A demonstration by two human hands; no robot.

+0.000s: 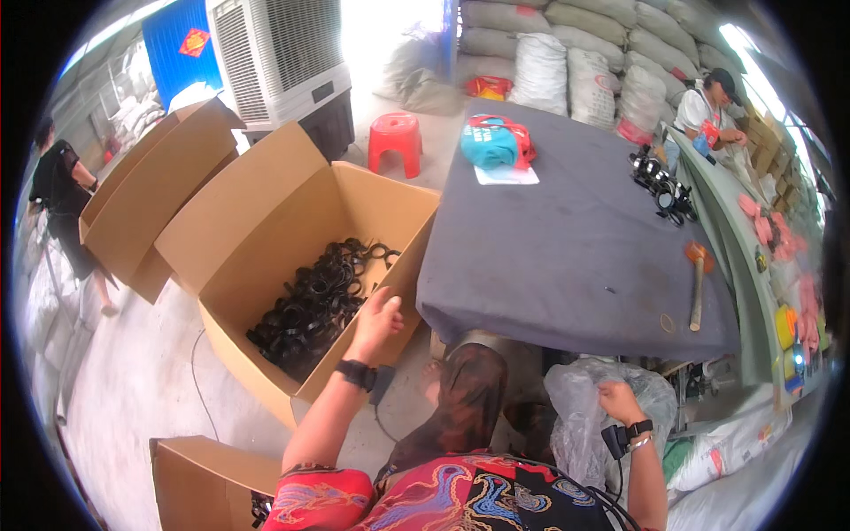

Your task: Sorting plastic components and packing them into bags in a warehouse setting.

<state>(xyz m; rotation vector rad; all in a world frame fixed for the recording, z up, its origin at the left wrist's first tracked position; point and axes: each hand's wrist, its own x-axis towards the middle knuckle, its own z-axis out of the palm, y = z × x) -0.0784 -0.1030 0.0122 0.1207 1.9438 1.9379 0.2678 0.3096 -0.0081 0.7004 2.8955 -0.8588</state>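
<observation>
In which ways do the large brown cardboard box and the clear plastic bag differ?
The large brown cardboard box is opaque; the clear plastic bag is transparent. The box has stiff walls; the bag looks limp and crumpled. The box is by the left hand; the bag is at the right hand. Both are containers.

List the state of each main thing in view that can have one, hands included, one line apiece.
Left hand: raised, nothing visible in its grasp
Right hand: gripping plastic
Clear plastic bag: crumpled, hanging
Large cardboard box: open, partly filled
Black rings: heaped loosely
Lower-left cardboard box: open
Grey cloth: spread, edges hanging
Hammer: lying down
Red stool: upright
</observation>
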